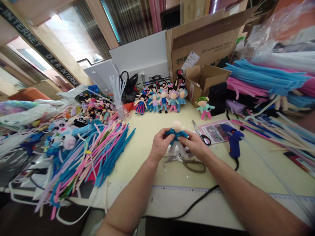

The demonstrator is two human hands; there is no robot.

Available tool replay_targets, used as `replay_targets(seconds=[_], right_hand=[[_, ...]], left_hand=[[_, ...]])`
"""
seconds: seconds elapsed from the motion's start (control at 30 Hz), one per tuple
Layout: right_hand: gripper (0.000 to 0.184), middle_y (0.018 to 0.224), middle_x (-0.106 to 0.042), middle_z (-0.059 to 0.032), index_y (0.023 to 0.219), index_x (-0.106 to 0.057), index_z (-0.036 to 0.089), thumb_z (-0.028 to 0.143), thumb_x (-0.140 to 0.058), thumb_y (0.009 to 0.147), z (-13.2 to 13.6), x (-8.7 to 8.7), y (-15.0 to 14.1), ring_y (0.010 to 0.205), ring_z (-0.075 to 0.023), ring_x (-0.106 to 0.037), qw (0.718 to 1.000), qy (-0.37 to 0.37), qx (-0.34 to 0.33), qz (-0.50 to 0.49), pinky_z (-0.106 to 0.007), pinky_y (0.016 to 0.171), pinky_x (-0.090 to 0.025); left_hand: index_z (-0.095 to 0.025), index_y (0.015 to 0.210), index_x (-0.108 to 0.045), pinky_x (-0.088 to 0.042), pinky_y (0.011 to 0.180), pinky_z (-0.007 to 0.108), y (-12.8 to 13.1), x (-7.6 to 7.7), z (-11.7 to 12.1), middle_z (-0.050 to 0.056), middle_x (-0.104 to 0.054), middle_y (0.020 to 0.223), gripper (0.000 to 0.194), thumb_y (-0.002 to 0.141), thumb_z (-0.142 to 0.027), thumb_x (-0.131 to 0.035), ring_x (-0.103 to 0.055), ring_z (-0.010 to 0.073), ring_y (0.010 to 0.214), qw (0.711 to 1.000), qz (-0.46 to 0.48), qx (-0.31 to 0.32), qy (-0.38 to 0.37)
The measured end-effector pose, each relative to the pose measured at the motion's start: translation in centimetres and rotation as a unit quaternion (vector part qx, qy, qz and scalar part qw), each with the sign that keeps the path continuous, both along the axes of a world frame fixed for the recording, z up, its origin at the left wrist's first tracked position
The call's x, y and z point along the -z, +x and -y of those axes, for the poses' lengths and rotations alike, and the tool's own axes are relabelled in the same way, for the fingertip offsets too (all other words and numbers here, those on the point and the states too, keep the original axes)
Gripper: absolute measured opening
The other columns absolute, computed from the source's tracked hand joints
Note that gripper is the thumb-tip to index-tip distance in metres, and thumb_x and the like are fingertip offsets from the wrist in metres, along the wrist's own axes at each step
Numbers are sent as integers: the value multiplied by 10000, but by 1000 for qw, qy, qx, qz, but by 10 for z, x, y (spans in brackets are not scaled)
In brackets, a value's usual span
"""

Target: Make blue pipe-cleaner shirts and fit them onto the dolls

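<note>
Above the pale yellow worktop, between its front edge and the small dolls grouped toward its back edge, grasping a blue-bodied doll at both arms with left hand and right hand, beside olive-handled scissors, with a blue glue gun toward the right edge.

Tabletop lies open beside the left hand; glue gun obstructs right, dolls ahead.
</note>
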State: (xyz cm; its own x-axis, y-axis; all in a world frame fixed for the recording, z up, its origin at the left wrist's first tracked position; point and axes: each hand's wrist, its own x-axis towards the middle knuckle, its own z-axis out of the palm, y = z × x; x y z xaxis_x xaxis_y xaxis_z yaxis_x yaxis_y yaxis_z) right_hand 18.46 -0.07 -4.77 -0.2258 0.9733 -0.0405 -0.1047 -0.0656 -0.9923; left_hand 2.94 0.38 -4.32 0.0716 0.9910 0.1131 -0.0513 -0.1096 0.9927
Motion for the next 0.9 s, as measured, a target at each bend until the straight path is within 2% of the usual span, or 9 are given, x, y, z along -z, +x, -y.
replay_targets(seconds=[0.17, 0.3, 0.43, 0.53, 0.67, 0.8, 0.9], right_hand=[[309, 564, -446, 61, 773, -517, 188, 464, -629, 691, 1, 9, -3, 474, -87, -402, 1000, -16, 6, 12, -215, 440, -338], [329, 653, -525, 37, 911, -561, 191, 455, -606, 720, 0, 10, -5, 530, -110, -464, 1000, -3, 15, 25, -239, 491, -393], [458, 786, -585, 12, 1140, -524, 205, 405, -606, 736, 0, 9, -6, 610, -127, -508, 990, 58, 80, 102, -257, 563, -424], [506, 815, -595, 6, 1163, -495, 210, 396, -637, 714, 3, 7, -6, 657, -143, -531, 970, 87, 134, 183, -263, 596, -417], [464, 764, -580, 24, 1110, -492, 222, 379, -649, 702, 7, 5, -7, 656, -147, -548, 955, 111, 157, 225, -260, 603, -401], [430, 735, -556, 42, 1098, -464, 231, 327, -621, 709, 6, 10, -10, 623, -134, -549, 966, 112, 143, 184, -246, 577, -396], [434, 702, -520, 55, 1092, -453, 229, 315, -613, 697, 5, 13, -12, 587, -123, -528, 975, 94, 133, 152, -236, 543, -388]], left_hand=[[-169, 938, -658, -452, 677, 226, 1, -4, 2, 12, -645, 820, 244, 711, -254, -684, -557, 118, 719, 998, -53, -23, 21], [-178, 999, -641, -467, 673, 228, 2, -4, 2, 31, -655, 892, 331, 671, -185, -678, -587, 150, 797, 996, -83, -33, 18], [-194, 1081, -611, -475, 734, 237, 2, 3, -1, 25, -654, 942, 431, 662, -92, -600, -603, 154, 851, 996, -83, -25, 26], [-200, 1116, -582, -473, 803, 253, 3, 8, -3, 25, -648, 985, 466, 670, -68, -570, -613, 153, 878, 997, -69, -17, 40], [-207, 1097, -590, -475, 791, 273, 4, 7, 0, 43, -637, 1020, 386, 730, -96, -547, -612, 162, 870, 990, -118, -23, 70], [-219, 990, -659, -459, 823, 281, 1, 1, 3, 67, -595, 1113, 284, 747, -104, -569, -563, 197, 997, 969, -171, -75, 164], [-227, 911, -684, -446, 829, 289, -2, -2, 3, 67, -606, 1029, 193, 758, -143, -604, -559, 197, 947, 961, -184, -89, 185]])
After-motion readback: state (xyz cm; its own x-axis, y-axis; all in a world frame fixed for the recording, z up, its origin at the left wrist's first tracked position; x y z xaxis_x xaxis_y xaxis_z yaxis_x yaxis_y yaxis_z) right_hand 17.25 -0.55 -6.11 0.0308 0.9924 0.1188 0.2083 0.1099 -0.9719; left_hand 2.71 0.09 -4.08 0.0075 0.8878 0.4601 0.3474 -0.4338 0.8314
